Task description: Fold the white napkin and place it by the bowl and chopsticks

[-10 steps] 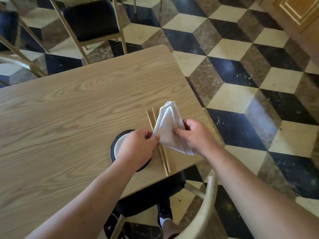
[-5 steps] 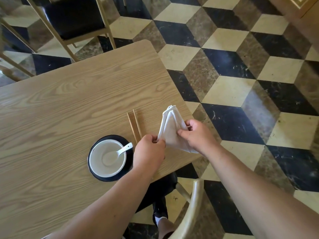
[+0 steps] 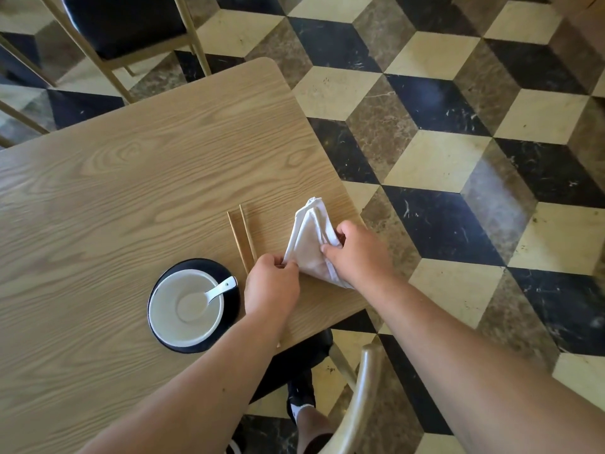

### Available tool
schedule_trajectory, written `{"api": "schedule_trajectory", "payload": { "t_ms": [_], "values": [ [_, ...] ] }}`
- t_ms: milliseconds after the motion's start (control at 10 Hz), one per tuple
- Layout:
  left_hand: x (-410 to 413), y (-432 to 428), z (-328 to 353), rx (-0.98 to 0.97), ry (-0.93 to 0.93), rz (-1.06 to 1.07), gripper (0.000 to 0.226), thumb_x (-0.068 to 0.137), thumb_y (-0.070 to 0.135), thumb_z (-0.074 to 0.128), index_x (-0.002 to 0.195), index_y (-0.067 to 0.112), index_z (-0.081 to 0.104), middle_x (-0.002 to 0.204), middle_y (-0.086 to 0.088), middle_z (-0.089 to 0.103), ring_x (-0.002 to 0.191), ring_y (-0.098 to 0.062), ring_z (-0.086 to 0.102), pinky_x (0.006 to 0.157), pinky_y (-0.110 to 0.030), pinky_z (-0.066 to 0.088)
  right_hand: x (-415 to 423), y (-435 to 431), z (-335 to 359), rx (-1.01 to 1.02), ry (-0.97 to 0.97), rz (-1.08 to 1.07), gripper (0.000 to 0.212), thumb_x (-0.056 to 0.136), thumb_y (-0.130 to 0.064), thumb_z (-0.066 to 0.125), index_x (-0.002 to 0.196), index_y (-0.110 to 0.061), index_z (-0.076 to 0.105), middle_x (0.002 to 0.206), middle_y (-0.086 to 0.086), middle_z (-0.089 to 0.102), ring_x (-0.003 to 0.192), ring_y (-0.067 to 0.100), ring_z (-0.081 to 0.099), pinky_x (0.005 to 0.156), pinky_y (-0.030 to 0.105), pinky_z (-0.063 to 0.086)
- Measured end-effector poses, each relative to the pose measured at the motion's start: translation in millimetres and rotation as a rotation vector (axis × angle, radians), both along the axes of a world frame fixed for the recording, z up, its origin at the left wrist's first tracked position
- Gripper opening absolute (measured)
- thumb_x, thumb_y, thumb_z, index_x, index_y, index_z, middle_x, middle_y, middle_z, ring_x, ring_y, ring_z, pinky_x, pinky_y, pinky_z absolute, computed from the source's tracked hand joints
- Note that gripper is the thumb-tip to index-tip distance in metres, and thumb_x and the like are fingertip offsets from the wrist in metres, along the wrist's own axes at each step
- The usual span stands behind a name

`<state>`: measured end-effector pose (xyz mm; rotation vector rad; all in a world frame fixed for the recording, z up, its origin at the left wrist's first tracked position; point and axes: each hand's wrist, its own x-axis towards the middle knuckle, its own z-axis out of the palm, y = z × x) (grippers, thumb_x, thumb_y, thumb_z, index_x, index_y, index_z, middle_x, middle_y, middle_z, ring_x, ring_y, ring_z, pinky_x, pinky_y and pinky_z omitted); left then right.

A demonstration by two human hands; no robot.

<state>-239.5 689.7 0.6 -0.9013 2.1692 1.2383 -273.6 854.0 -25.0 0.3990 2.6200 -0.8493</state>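
The white napkin (image 3: 311,239), folded into a narrow triangle, rests on the wooden table (image 3: 137,198) near its right edge, tip pointing away from me. My left hand (image 3: 271,286) pinches its near left corner. My right hand (image 3: 357,250) grips its right side with thumb and fingers. Left of the napkin lie two wooden chopsticks (image 3: 244,235), side by side, their near ends hidden under my left hand. Further left sits a white bowl (image 3: 185,308) on a black saucer (image 3: 229,309), with a white spoon (image 3: 217,290) resting in it.
A chair with a pale curved back (image 3: 360,398) stands under the near table edge, and a foot in a black shoe (image 3: 301,401) shows below it. Another black-seated chair (image 3: 124,24) stands beyond the far edge. The checkered floor (image 3: 458,158) lies to the right.
Both hands carried the napkin rightward off the chopsticks to the table's right side. My left hand no longer covers the bowl, which is now fully visible.
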Motion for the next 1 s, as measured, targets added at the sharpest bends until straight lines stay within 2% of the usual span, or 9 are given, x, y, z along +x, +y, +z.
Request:
{"api": "schedule_trajectory", "payload": {
  "t_ms": [200,300,400,500,600,700,800,900,1000],
  "values": [
    [-0.5,1.5,-7.0,-0.005,-0.006,0.026,0.013,0.098,0.041,0.062,0.104,0.030,0.060,0.096,-0.001,0.075,0.087,-0.026,0.075,0.084,-0.051,0.064,0.6,0.5,1.8,0.065,-0.002,0.041,0.034,0.094,-0.047,0.070,0.113,-0.021,0.062,0.085,-0.010,0.062,0.074,0.011,0.059,0.052,0.025,0.034],
    [-0.2,3.3,-9.8,-0.028,0.002,0.020,0.014,0.098,0.042,0.062,0.104,0.030,0.056,0.096,0.002,0.072,0.085,-0.024,0.073,0.078,-0.046,0.063,2.6,1.7,4.7,0.114,-0.020,0.037,0.034,0.093,-0.053,0.070,0.098,-0.022,0.057,0.077,-0.009,0.059,0.067,0.011,0.057,0.051,0.028,0.033],
    [-1.6,5.3,-11.1,-0.036,-0.008,0.042,0.015,0.098,0.040,0.062,0.098,0.029,0.052,0.094,0.002,0.070,0.080,-0.021,0.071,0.063,-0.036,0.053,6.0,0.6,6.1,0.164,0.002,0.027,0.041,0.092,-0.055,0.071,0.076,-0.025,0.047,0.068,-0.009,0.053,0.057,0.010,0.048,0.050,0.029,0.031],
    [-5.4,6.6,-9.7,-0.038,-0.034,0.061,0.013,0.096,0.035,0.061,0.095,0.025,0.052,0.092,-0.001,0.071,0.078,-0.022,0.070,0.060,-0.033,0.047,8.2,-2.2,8.6,0.212,0.034,0.063,0.043,0.094,-0.054,0.069,0.074,-0.026,0.044,0.069,-0.008,0.051,0.059,0.011,0.046,0.050,0.028,0.029],
    [-9.5,6.3,-6.5,-0.022,-0.062,0.025,0.006,0.093,0.029,0.057,0.093,0.023,0.058,0.092,-0.004,0.074,0.082,-0.025,0.071,0.064,-0.035,0.052,7.1,-6.8,13.0,0.270,0.036,0.105,0.041,0.097,-0.053,0.065,0.073,-0.026,0.045,0.071,-0.007,0.056,0.063,0.015,0.054,0.048,0.029,0.030],
    [-10.3,3.7,-0.8,0.022,-0.075,-0.004,0.011,0.088,0.027,0.059,0.098,0.022,0.064,0.091,-0.003,0.076,0.079,-0.023,0.071,0.062,-0.033,0.051,8.1,-15.0,16.6,0.308,0.001,0.133,0.037,0.102,-0.050,0.058,0.075,-0.027,0.049,0.069,-0.007,0.059,0.060,0.013,0.057,0.048,0.029,0.036],
    [-5.4,1.0,7.6,0.037,-0.084,-0.121,0.023,0.091,0.030,0.056,0.112,0.025,0.065,0.092,0.000,0.077,0.080,-0.019,0.073,0.063,-0.032,0.055,15.6,-21.4,23.0,0.287,-0.001,0.144,0.031,0.104,-0.047,0.053,0.084,-0.023,0.059,0.073,-0.006,0.062,0.065,0.015,0.062,0.056,0.034,0.051],
    [3.3,-1.2,15.5,0.106,-0.083,-0.244,0.039,0.099,0.028,0.055,0.137,0.022,0.060,0.109,-0.005,0.077,0.093,-0.022,0.076,0.073,-0.037,0.061,22.8,-21.0,32.7,0.258,0.010,0.152,0.037,0.104,-0.047,0.048,0.078,-0.023,0.059,0.071,-0.006,0.060,0.062,0.013,0.059,0.054,0.033,0.047],
    [8.4,-8.1,39.1,0.085,-0.001,-0.349,0.038,0.104,0.027,0.051,0.139,0.020,0.063,0.119,-0.006,0.075,0.099,-0.025,0.074,0.079,-0.042,0.062,30.6,-25.8,53.8,0.241,0.057,0.175,0.050,0.107,-0.050,0.037,0.070,-0.021,0.052,0.063,-0.005,0.054,0.054,0.011,0.050,0.049,0.029,0.033]
  ]
}}
